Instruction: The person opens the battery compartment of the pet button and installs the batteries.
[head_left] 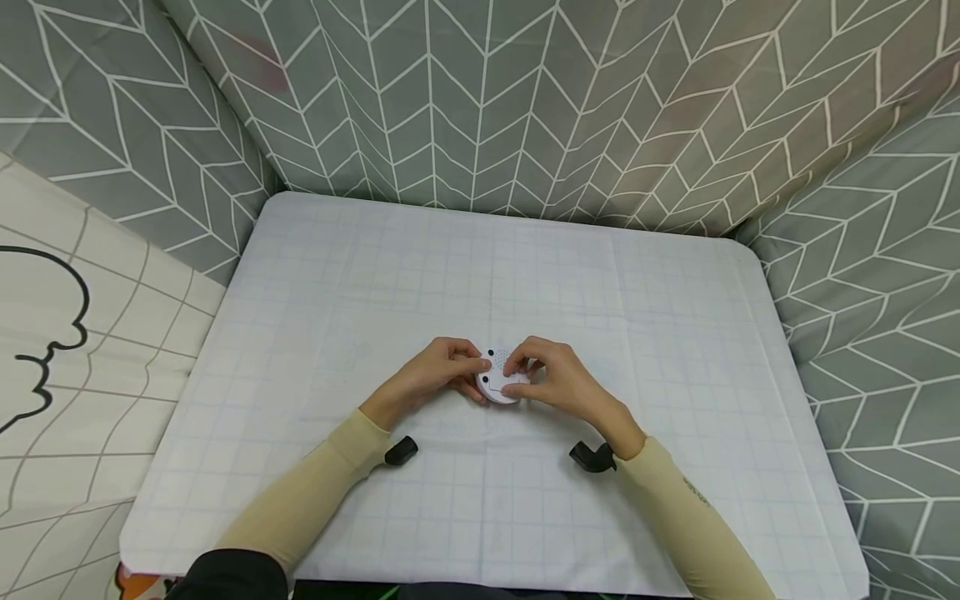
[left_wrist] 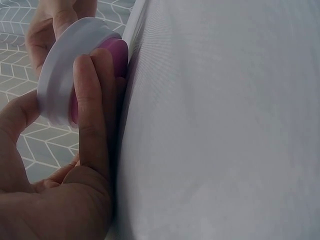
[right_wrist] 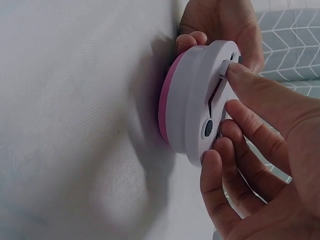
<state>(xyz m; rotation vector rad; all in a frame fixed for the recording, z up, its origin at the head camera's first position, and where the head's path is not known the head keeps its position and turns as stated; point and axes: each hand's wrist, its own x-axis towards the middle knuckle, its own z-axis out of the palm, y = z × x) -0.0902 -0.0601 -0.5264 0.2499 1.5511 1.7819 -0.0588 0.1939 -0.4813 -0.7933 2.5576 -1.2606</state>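
Observation:
A round white device (head_left: 495, 387) with a pink underside is held low over the table in the head view. Its upturned white back carries small dark round feet, a patch of tiny holes and a thin seam line. My left hand (head_left: 442, 367) grips its left side, thumb on the back and fingers against the pink underside (left_wrist: 118, 56). From the right, my right hand (head_left: 562, 383) has curled fingers on the back. In the right wrist view its thumb presses by a raised white foot (right_wrist: 225, 68), with the other fingertips on the back and rim.
A white cloth with faint grid lines covers the table (head_left: 375, 275). Grey patterned curtains (head_left: 480, 108) hang behind it and at the right, with a white lined sheet (head_left: 112, 358) at the left. Black wrist mounts (head_left: 592, 457) stick out from both sleeves.

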